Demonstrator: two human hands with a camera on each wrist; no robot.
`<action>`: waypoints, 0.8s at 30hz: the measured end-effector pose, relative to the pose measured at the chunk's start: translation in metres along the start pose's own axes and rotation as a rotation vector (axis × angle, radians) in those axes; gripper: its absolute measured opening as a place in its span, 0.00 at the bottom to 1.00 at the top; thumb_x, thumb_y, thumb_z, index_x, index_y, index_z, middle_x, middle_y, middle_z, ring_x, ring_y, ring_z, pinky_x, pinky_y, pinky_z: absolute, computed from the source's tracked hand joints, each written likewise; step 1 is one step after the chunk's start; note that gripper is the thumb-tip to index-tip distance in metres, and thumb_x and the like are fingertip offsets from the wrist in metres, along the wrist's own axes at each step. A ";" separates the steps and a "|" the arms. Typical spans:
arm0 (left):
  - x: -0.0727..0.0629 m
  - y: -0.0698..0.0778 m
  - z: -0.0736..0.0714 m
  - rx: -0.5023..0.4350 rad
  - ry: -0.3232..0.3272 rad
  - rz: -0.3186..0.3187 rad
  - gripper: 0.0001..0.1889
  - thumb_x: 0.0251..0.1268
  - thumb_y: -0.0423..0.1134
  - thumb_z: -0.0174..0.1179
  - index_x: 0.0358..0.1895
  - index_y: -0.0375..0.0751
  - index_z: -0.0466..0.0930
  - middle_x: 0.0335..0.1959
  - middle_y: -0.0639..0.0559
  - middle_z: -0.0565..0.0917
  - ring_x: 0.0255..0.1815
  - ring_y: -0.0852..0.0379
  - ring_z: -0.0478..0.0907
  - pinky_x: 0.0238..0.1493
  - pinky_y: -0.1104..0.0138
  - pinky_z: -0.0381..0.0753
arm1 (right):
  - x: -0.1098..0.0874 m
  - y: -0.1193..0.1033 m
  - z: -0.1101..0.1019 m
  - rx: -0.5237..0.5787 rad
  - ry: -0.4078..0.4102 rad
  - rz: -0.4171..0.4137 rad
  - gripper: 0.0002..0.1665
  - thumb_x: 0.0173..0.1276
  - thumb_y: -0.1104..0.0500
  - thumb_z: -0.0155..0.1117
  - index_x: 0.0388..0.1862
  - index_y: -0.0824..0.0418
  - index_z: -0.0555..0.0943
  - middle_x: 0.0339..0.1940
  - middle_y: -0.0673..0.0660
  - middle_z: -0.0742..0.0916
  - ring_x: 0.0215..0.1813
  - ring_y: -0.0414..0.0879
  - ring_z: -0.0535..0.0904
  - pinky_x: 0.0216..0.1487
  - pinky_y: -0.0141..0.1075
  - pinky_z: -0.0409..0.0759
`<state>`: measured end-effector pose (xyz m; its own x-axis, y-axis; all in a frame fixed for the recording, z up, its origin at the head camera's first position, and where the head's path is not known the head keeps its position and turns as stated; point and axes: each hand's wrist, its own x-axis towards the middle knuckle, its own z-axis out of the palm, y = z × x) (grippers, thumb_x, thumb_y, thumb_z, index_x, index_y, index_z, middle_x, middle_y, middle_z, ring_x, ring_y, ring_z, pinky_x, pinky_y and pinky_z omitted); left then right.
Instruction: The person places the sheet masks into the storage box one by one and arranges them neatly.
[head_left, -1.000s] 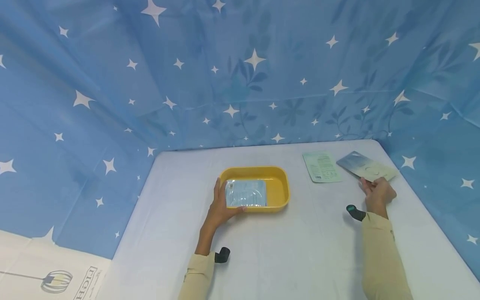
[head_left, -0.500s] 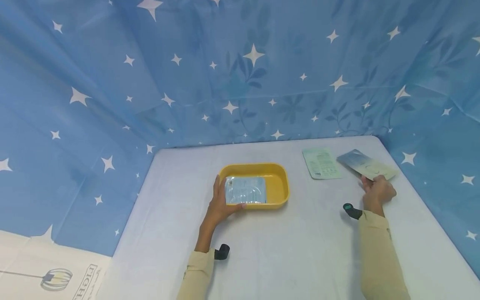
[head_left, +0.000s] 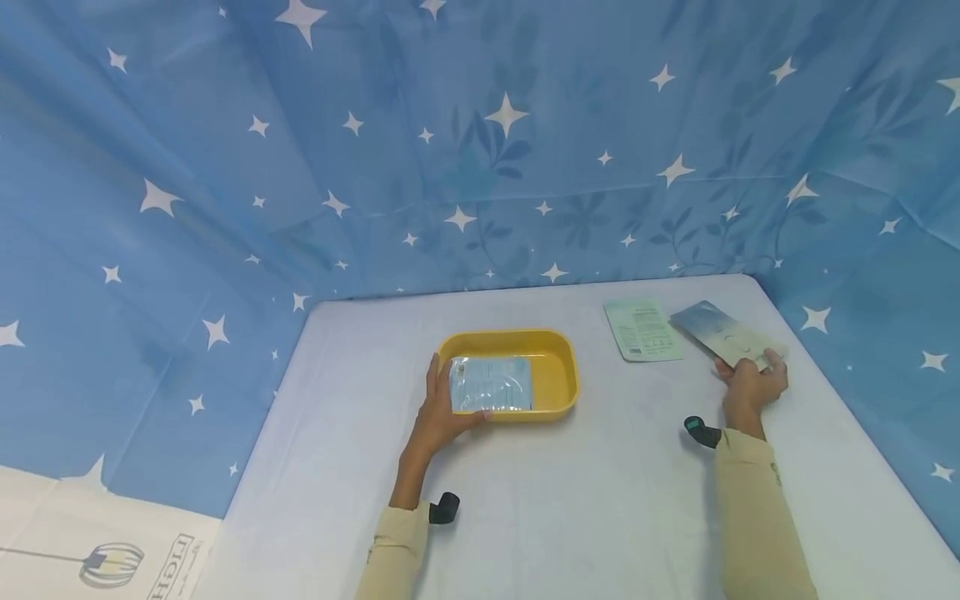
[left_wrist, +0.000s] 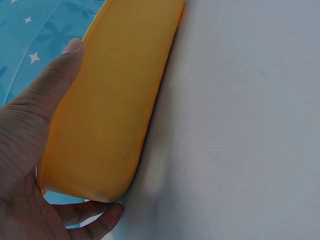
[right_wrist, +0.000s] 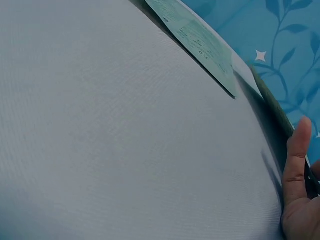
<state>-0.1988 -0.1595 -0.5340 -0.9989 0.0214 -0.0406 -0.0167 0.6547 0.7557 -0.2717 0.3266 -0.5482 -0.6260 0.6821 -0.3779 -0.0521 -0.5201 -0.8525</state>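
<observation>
While, in the head view, the left hand's grip [head_left: 439, 415] holds the yellow tray [head_left: 554, 379] with a light-blue sachet [head_left: 491, 384] inside, the right hand's grip [head_left: 752, 386] pinches a blue-and-cream sachet [head_left: 723, 332] right of it. Left-wrist view: thumb [left_wrist: 62, 70] at the tray's rim. Right-wrist view: green sachet [right_wrist: 200, 42], nearer the tray.

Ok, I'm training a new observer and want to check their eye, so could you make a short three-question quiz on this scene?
1. True or false: the left hand grips the yellow tray.
2. Which colour is the packet inside the tray: (a) red, (b) light blue, (c) black?
3. Fill in: in the head view, the blue-and-cream packet in the right hand is on the ___ side of the green packet.

Key: 1 true; 2 b; 3 right.
</observation>
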 end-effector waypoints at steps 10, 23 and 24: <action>0.001 -0.002 0.000 0.000 -0.003 -0.007 0.65 0.39 0.64 0.76 0.79 0.54 0.42 0.81 0.55 0.32 0.74 0.37 0.59 0.65 0.41 0.68 | 0.000 0.003 -0.001 -0.225 0.098 0.092 0.20 0.69 0.64 0.53 0.58 0.56 0.79 0.72 0.50 0.67 0.33 0.36 0.80 0.22 0.28 0.81; -0.001 -0.002 0.001 0.004 -0.002 -0.012 0.66 0.38 0.65 0.76 0.79 0.55 0.42 0.81 0.59 0.31 0.74 0.38 0.60 0.65 0.41 0.68 | -0.004 0.000 -0.007 -0.545 0.068 0.007 0.44 0.72 0.61 0.50 0.80 0.50 0.41 0.81 0.55 0.47 0.81 0.42 0.41 0.77 0.28 0.44; 0.000 -0.002 0.001 0.004 0.000 -0.010 0.66 0.38 0.65 0.76 0.79 0.55 0.42 0.81 0.59 0.31 0.74 0.38 0.60 0.65 0.41 0.68 | -0.004 -0.002 -0.008 -0.529 0.051 0.038 0.43 0.72 0.61 0.49 0.80 0.52 0.42 0.79 0.56 0.52 0.79 0.43 0.52 0.76 0.28 0.52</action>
<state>-0.1986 -0.1603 -0.5358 -0.9987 0.0150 -0.0484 -0.0266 0.6582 0.7524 -0.2632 0.3295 -0.5479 -0.5808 0.6986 -0.4178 0.3777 -0.2234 -0.8986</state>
